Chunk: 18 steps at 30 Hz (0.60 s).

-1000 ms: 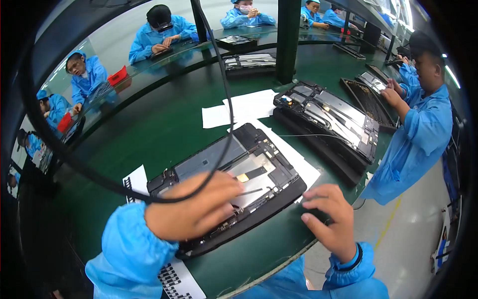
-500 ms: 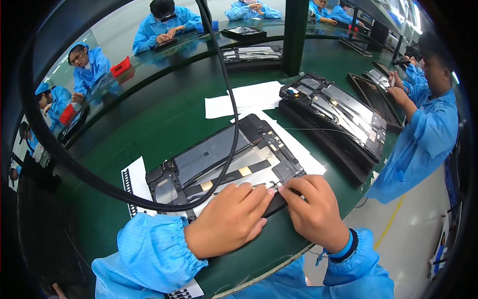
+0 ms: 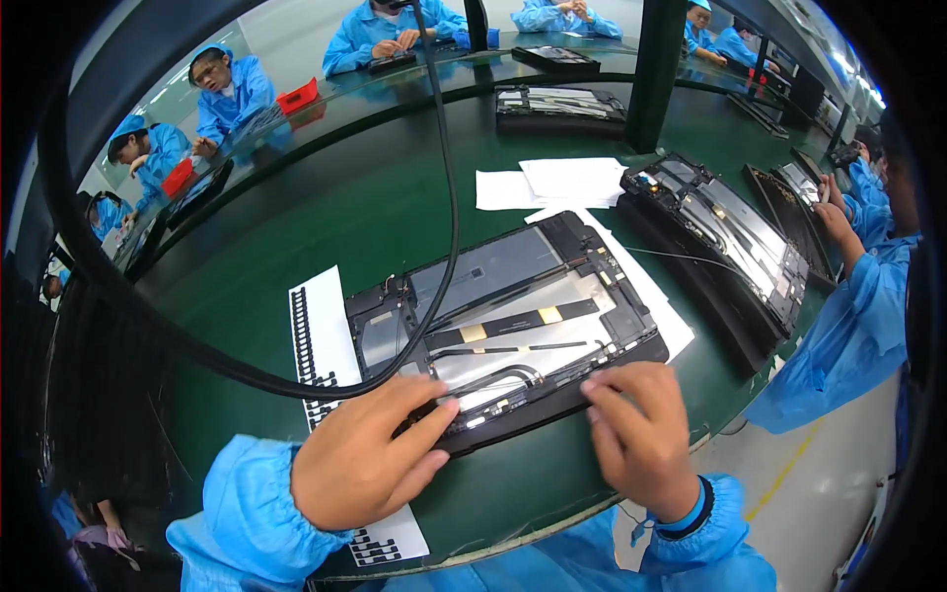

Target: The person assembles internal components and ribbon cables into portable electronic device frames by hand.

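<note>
An opened tablet-like device [image 3: 513, 266] lies tilted on a black base [image 3: 493, 434] in front of me. Its grey battery panel, silvery inner plate and a dark flat ribbon cable [image 3: 513, 324] with gold patches are exposed. Thin wires and small boards run along its near edge. My left hand [image 3: 380, 449] is at the near left corner, fingers stretched and apart, fingertips over the edge. Near the right end of that edge is my right hand [image 3: 646, 434], its fingers bent and a little apart, fingertips close to the rim. Nothing shows in either hand.
A thick black cable [image 3: 449, 178] loops across the view above the device. White paper sheets [image 3: 572, 183] lie behind it, a patterned strip [image 3: 321, 326] at its left. A second opened device [image 3: 725, 237] rests on a black block to the right. Co-workers in blue sit around the green table.
My hands have moved apart: the left has drawn leftward along the near edge, and the right has eased off its pinch. The view has shifted, so the scene appears further right.
</note>
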Tool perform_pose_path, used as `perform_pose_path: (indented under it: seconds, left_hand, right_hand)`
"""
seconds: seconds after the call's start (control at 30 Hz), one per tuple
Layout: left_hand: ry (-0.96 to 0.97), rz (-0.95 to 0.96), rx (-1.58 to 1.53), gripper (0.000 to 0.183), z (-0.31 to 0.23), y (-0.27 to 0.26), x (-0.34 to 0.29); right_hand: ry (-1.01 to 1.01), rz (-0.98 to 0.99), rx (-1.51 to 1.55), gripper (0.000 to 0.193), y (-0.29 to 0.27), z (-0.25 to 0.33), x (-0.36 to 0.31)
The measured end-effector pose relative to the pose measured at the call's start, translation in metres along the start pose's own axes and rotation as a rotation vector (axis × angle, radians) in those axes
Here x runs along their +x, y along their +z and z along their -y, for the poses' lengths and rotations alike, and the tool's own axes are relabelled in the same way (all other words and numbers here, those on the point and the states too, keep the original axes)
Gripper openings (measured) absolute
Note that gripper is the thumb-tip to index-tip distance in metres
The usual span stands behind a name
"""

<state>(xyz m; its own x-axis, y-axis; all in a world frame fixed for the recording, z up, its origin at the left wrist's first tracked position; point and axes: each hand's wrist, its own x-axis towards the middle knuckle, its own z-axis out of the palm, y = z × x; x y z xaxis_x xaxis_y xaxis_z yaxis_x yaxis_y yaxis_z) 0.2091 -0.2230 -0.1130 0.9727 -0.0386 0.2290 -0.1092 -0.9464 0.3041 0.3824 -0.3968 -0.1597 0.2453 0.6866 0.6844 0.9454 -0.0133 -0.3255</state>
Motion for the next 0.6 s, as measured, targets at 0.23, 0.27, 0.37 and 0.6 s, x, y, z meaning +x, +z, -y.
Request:
perform_pose_path:
  seconds: [0.23, 0.27, 0.37, 0.6]
  left_hand:
    - [0.030, -0.181, 0.005, 0.044, -0.006, 0.024, -0.016]
    - [0.027, -0.163, 0.002, 0.044, -0.009, 0.025, -0.010]
    - [0.077, -0.145, 0.032, 0.046, -0.006, 0.033, 0.001]
    - [0.046, -0.120, 0.126, 0.049, -0.012, 0.031, -0.006]
  right_hand:
    - [-0.143, 0.100, 0.068, 0.030, 0.024, 0.026, 0.011]
    - [-0.159, 0.131, 0.040, 0.030, 0.024, 0.027, 0.012]
    - [-0.199, 0.165, -0.052, 0.032, 0.024, 0.026, 0.010]
    - [-0.106, 0.127, 0.044, 0.028, 0.019, 0.028, 0.009]
